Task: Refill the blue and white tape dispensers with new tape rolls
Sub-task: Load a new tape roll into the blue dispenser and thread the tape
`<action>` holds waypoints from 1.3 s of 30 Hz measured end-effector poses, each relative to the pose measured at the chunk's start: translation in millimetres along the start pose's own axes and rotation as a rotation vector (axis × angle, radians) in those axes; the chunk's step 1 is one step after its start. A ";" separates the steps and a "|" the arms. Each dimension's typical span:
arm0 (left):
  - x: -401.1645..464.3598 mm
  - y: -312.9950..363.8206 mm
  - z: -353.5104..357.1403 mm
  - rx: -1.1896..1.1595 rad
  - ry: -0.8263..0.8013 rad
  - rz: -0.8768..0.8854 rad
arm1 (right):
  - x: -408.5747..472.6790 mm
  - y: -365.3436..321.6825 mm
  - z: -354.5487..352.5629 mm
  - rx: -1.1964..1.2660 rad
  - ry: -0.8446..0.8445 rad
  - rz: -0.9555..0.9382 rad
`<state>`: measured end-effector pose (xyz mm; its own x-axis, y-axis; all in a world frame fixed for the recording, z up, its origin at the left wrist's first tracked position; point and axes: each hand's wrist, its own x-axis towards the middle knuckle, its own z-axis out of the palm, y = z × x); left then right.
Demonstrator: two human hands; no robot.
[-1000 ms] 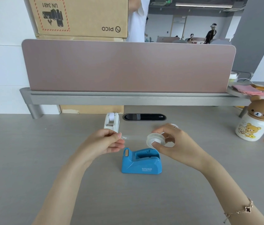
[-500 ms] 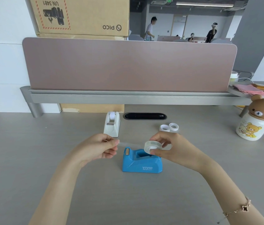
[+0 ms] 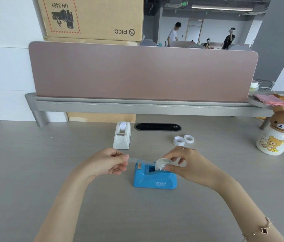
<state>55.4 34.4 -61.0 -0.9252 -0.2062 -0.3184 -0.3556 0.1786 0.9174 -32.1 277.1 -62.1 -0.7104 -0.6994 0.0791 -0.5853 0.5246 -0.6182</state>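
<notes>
Grey desk (image 3: 33,172), matte top. Resting on it: blue tape dispenser (image 3: 155,179) centre, white tape dispenser (image 3: 122,137) behind it, two empty white tape cores (image 3: 184,139) touching each other further right, bear-lidded jar (image 3: 275,135) far right. Black cable grommet (image 3: 157,127) set in near the partition.

Blue tape dispenser (image 3: 154,179): upright on the bench, "VIVID" printed white on its near side, cutter end to the left, roll well open on top. Clear tape roll (image 3: 162,164): held tilted just above the blue dispenser's well, a strip of tape (image 3: 141,161) pulled leftward past its cutter. White tape dispenser (image 3: 122,135): upright behind the blue dispenser and slightly left, a white roll seated in it. Two spare white rolls (image 3: 183,139): lying flat, touching, behind the blue dispenser to the right.
</notes>
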 end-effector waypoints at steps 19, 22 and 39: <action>5.7 -3.8 0.0 -0.097 0.001 0.022 | 2.6 6.2 3.8 -0.139 -0.023 -0.041; 4.8 -4.6 -2.8 -0.123 -0.013 0.023 | 2.4 5.7 3.0 -0.135 -0.034 -0.040; 25.7 -32.3 12.7 0.100 -0.069 0.010 | 0.7 3.5 1.3 -0.126 -0.052 -0.017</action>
<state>41.4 35.5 -101.8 -0.9345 -0.1380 -0.3281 -0.3545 0.2757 0.8935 -34.1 277.9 -65.2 -0.6809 -0.7309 0.0464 -0.6437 0.5670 -0.5140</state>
